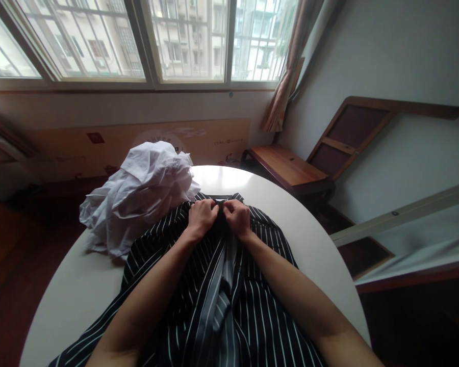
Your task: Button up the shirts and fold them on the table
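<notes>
A black shirt with white stripes point(260, 300) lies spread on the round white table point(313, 244), its collar at the far end and its front hanging partly open down the middle. My left hand point(203, 218) pinches the shirt just below the collar, on the left side of the opening. Close beside it, my right hand point(237, 216) pinches the opposite edge. The fingertips of both hands nearly meet, and the small piece of cloth between them is hidden. A crumpled heap of white cloth point(145, 188) rests on the table left of the collar.
Behind the table is a wall with a barred window point(191, 46) and a long printed orange board point(222, 135). A wooden bench point(286, 163) stands at the back right, near a gathered curtain point(281, 107). A pale rail point(405, 211) runs along the right.
</notes>
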{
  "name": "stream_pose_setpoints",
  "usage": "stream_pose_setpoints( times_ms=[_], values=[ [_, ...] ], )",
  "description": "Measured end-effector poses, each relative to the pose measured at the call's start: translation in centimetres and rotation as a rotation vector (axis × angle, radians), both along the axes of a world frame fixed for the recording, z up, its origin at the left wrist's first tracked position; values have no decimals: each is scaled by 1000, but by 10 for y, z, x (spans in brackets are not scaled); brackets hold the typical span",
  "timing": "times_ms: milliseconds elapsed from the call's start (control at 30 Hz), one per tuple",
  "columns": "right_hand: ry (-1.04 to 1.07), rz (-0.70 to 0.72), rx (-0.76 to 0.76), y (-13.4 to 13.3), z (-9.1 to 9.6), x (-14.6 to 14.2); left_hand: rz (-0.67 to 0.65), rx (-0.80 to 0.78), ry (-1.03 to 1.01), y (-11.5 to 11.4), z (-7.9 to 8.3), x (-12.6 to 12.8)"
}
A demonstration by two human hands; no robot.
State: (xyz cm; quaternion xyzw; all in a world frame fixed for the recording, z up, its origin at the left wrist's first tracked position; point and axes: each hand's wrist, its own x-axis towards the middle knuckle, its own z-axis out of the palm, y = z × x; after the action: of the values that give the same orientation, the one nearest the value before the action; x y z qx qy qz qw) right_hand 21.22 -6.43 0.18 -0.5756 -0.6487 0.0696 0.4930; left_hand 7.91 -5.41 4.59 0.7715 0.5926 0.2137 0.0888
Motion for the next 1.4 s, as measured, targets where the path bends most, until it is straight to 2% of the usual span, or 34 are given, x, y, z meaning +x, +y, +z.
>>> stream_pose_setpoints(
  times_ms=[133,333,433,633,700,767,833,933,1033,1100,1167,1267,1333,1400],
  values=[
    [-45,8,49,0,-1,0,-29,18,-54,1,-8,3],
    [-70,38,54,-4,0,-2,11,57,-154,0,-16,9],
    [121,67,-7,-1,1,0,-7,68,-219,0,-20,10],
    [652,271,-328,14,1,6,-101,35,-268,8,-26,3],
    [750,300,-436,17,1,6,-141,19,-274,12,-30,0],
    [783,310,-513,18,2,5,-123,19,-262,14,-34,-2],
    [717,276,-513,17,4,7,-44,23,-219,14,-38,-3],
    [446,94,-387,18,12,22,61,54,-149,9,-38,-4],
    [216,-145,-296,26,19,50,85,220,-124,4,-29,-8],
    [186,-231,-360,35,20,68,118,340,-88,7,-19,-13],
    [216,-200,-498,44,17,81,155,362,-3,15,-12,-19],
    [253,-39,-646,54,11,86,112,201,177,34,-9,-26],
    [253,10,-658,57,10,85,40,89,285,45,-13,-29],
    [260,-11,-621,59,13,84,-2,37,351,53,-17,-31]
  ],
)
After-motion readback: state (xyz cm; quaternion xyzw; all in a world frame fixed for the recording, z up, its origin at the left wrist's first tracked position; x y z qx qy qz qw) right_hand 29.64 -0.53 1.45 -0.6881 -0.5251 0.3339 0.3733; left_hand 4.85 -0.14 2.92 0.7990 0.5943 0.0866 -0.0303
